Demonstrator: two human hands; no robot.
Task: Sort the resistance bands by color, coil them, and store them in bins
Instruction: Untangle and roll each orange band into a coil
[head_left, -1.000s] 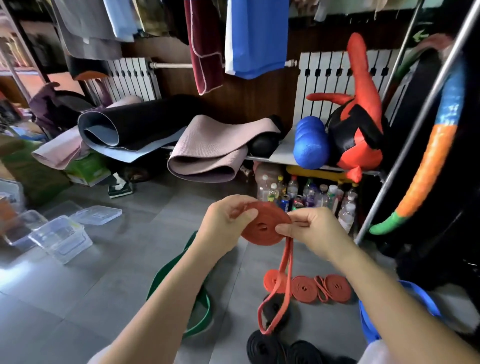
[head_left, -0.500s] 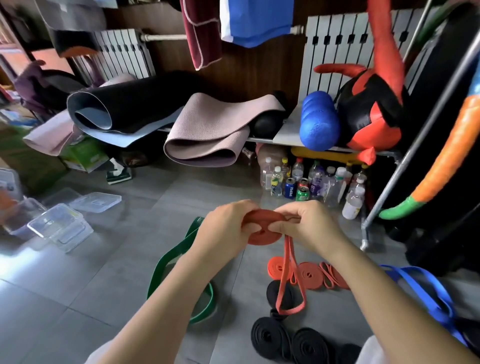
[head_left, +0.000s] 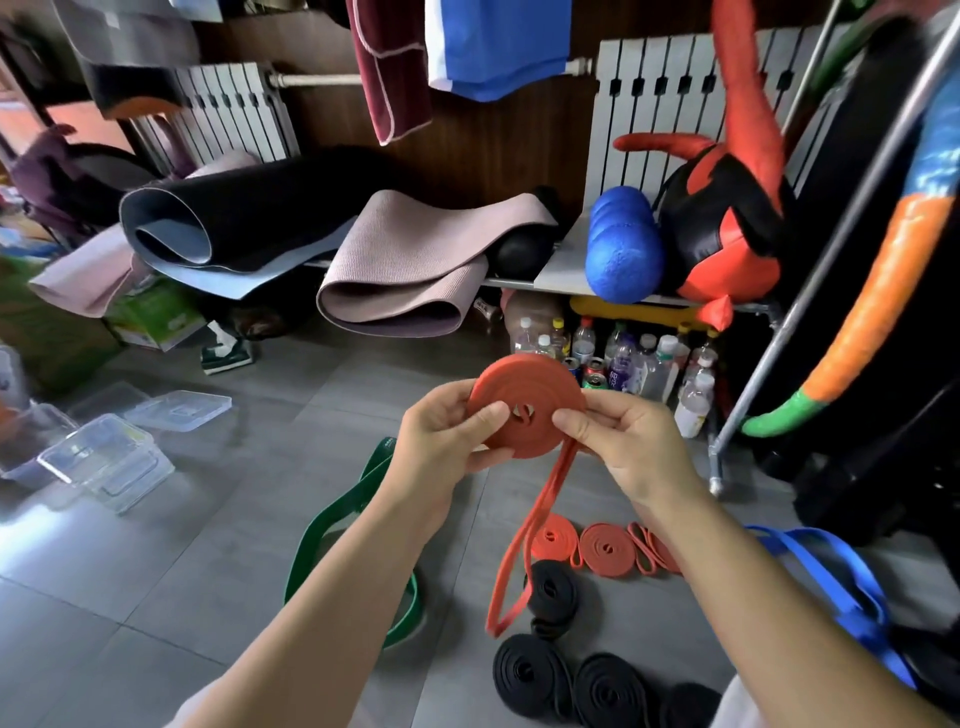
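Note:
A red resistance band (head_left: 535, 387) is wound into a flat coil held in mid-air, its loose tail hanging down to just above the floor. My left hand (head_left: 447, 447) grips the coil's left side, thumb on its face. My right hand (head_left: 623, 447) pinches the coil's right side where the tail leaves it. On the floor below lie coiled red bands (head_left: 605, 548), coiled black bands (head_left: 566, 680), an uncoiled green band (head_left: 332, 525) and an uncoiled blue band (head_left: 836, 592). Clear plastic bins (head_left: 98, 457) sit at the left.
Grey tiled floor all around. Rolled mats (head_left: 405, 270) and a blue foam roller (head_left: 621, 244) lie on a low shelf ahead. Bottles and cans (head_left: 623, 358) stand under it. A metal rack leg (head_left: 719, 457) and dark equipment crowd the right.
The coil has grown as more of the tail was wound on. The hanging tail is shorter. The view has tilted down slightly.

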